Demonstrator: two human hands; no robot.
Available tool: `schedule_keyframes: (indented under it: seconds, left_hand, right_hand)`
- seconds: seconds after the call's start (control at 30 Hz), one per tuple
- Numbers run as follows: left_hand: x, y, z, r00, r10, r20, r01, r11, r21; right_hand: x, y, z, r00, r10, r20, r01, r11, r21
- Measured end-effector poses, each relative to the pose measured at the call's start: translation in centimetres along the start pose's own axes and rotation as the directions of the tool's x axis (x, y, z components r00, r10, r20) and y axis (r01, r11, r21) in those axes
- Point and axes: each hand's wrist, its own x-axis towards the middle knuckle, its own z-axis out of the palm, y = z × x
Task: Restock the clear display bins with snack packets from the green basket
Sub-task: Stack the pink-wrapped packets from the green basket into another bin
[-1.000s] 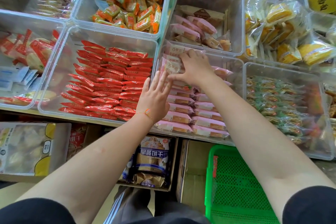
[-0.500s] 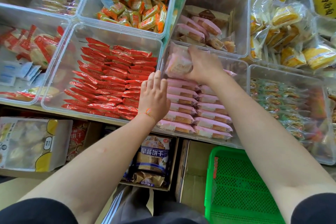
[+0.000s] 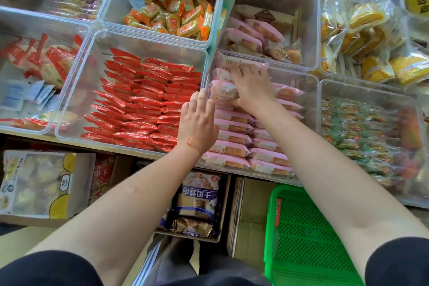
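Our right hand grips a pink packet at the far left corner of the clear bin, fingers curled over its top. Our left hand is flat with fingers straight, holding nothing, and presses against the bin's left wall just beside that packet. The packet lies with its long axis running left to right, matching the rows of pink packets stacked toward us. It sits just beyond the left fingertips and directly under the right hand, so the right hand is the nearer one for seating it. We judge the next move is pushing it down into the back of the left row. The green basket stands below the bench edge by our right arm, and no packets show in it. Red packets fill the bin to the left.
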Motion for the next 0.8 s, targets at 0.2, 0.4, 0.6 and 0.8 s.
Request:
schedule_keyframes:
  seconds: [0.2,0.4,0.6,0.8]
  left_hand:
    - [0.0,0.0,-0.2,1.0,0.002,0.023,-0.002,1.0,0.014]
    - [-0.1,0.2,-0.5,0.999,-0.002,0.046,0.001,1.0,0.011]
    - [-0.1,0.2,-0.4,1.0,0.001,0.017,-0.001,1.0,-0.006]
    - [-0.1,0.1,-0.3,1.0,0.001,0.016,0.0,1.0,-0.024]
  right_hand:
    - [1.2,0.9,-2.2,0.994,-0.032,0.107,0.018,0.992,0.125]
    - [0.8,0.2,-0.2,0.996,-0.055,0.067,0.055,0.998,0.002]
    - [-0.5,0.4,1.1,0.988,-0.011,-0.154,0.01,1.0,-0.006]
    - [-1.1,-0.2,3.3,1.0,-0.03,0.002,0.03,0.999,-0.045]
